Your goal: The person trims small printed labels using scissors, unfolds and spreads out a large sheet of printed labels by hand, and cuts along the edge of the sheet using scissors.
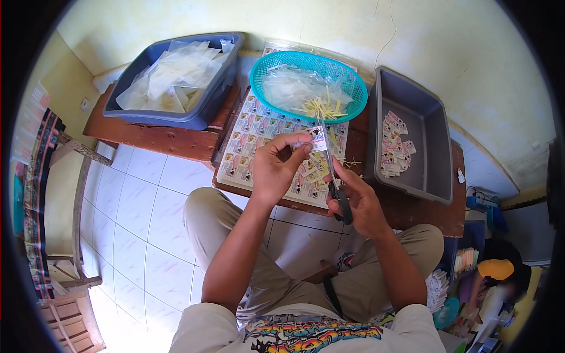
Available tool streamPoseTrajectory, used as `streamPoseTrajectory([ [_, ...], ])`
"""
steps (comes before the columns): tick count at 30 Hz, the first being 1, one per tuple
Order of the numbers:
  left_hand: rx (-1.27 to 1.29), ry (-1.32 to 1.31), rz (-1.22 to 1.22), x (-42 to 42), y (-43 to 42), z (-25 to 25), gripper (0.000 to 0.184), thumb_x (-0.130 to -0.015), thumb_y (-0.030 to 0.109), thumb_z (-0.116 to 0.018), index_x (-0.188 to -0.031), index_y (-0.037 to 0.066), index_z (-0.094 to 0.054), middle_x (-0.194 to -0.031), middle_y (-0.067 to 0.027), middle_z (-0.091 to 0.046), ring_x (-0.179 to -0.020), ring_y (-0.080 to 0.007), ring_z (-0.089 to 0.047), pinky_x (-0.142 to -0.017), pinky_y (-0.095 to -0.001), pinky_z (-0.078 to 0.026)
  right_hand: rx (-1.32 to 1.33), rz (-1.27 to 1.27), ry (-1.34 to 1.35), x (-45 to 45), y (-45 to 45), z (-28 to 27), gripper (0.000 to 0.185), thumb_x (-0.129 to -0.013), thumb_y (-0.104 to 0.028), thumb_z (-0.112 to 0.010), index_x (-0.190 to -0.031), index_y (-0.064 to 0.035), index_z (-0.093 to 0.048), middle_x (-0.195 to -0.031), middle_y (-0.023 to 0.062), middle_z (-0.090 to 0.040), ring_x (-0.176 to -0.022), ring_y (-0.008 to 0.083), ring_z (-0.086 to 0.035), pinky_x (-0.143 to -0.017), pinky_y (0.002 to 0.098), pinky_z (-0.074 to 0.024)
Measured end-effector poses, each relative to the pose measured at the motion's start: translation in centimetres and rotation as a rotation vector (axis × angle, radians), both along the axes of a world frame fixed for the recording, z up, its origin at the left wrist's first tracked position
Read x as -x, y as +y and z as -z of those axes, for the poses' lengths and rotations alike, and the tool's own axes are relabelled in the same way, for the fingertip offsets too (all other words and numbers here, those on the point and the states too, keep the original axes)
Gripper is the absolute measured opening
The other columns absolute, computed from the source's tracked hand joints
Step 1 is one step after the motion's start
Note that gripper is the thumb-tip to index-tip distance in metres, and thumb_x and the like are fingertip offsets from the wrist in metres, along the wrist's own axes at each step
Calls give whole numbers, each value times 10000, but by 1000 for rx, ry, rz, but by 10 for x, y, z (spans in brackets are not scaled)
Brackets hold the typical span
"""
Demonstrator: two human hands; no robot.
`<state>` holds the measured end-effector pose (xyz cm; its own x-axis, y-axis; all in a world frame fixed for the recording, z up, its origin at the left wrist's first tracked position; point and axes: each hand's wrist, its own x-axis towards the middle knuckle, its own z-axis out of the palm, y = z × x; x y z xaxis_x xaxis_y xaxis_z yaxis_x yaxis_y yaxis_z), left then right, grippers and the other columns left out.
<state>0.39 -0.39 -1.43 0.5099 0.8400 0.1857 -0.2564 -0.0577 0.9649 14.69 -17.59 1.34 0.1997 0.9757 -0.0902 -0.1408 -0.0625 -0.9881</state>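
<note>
A small printed label [318, 140] is pinched between the thumb and forefinger of my left hand [279, 165]. My right hand [356, 203] holds black-handled scissors [341, 203], whose long blades point up beside the label's right edge. Below both hands lies a sheet of printed labels [247, 132] on the wooden table, with yellow trimmings near its right side. Just beyond the scissor tips stands a turquoise basket [259, 67] holding clear plastic pieces [300, 85] and thin yellow strips [323, 109].
A blue-grey tub [206, 117] of translucent plastic bags stands at the back left. On the right, a grey tub [424, 129] holds cut labels [395, 147]. Another person [500, 276] is at the lower right, near stacked items.
</note>
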Motion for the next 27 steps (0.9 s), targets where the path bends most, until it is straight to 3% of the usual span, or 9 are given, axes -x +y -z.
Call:
streamPoseTrajectory([
  [2,-4,22,11,1,1,0,190,-959,10,-769,-1148,26,-775,-1001,-38,-770,-750,-24,-615,-656,-210,-481,-1,1,4,1,1,-1,889,-895,16,-818,-1656,-98,-374,-1397,84,-520,-1024,112,-603,-873,265,-575],
  [4,25,43,41,2,1,-3,227,-969,-22,-745,-1196,-32,-745,-1154,-107,-753,-891,-94,-690,-811,-261,-588,-8,10,0,2,1,-2,886,-898,16,-815,-1657,-97,-372,-1382,91,-530,-1015,115,-609,-855,271,-586],
  [17,25,24,43,2,-1,-7,227,-974,-22,-739,-1201,-25,-745,-1165,-97,-751,-901,-91,-679,-825,-263,-582,-14,26,-21,5,3,0,858,-920,-20,-806,-1657,-111,-376,-1361,101,-541,-953,130,-630,-729,267,-585],
  [19,23,-21,19,0,-1,-6,191,-975,-5,-743,-1164,11,-772,-1088,-60,-764,-838,-54,-658,-731,-227,-531,-20,20,-45,5,3,1,859,-919,-15,-805,-1657,-113,-376,-1361,101,-540,-944,132,-630,-712,270,-583],
  [27,21,-19,25,-1,0,-2,193,-976,-1,-740,-1166,0,-771,-1092,-66,-764,-845,-60,-662,-737,-234,-536,-21,32,-63,7,3,0,854,-921,-13,-804,-1655,-115,-379,-1350,96,-546,-925,124,-628,-680,265,-578],
])
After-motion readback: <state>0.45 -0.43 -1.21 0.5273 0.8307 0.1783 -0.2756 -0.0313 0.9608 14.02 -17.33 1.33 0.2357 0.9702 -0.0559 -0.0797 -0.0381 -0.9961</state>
